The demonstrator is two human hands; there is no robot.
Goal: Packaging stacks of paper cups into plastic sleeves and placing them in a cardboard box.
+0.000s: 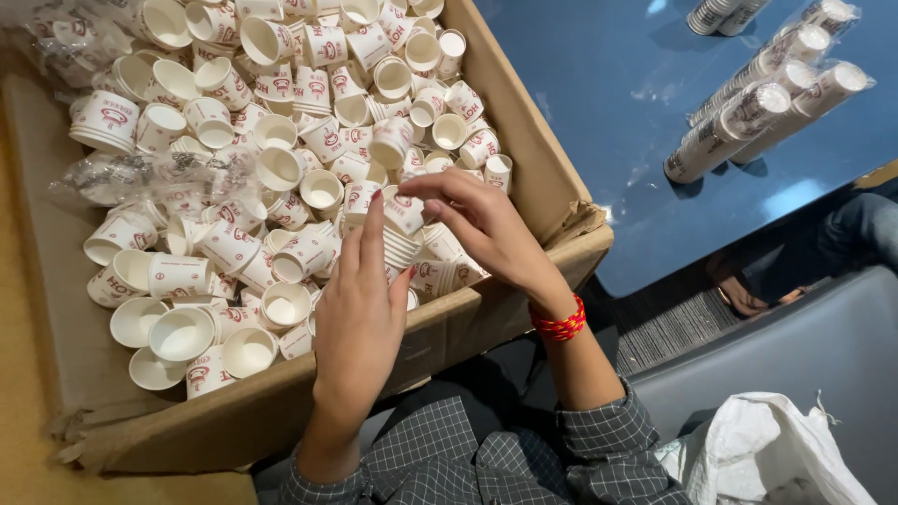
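A large cardboard box [524,122] holds several small white paper cups with red print [281,168], lying loose at all angles. My left hand [360,318] reaches over the box's near wall and grips a short nested stack of these cups [402,238] from the left. My right hand [486,229] pinches the top cup of that same stack with its fingertips. A red beaded bracelet [559,325] sits on my right wrist. Both sleeves are dark checked fabric.
Crumpled clear plastic wrap [140,173] lies among the cups at the left. On the blue table [599,84] to the right lie several plastic-wrapped sleeves of stacked cups [762,108]. A grey seat [795,346] and a white bag [758,449] are at lower right.
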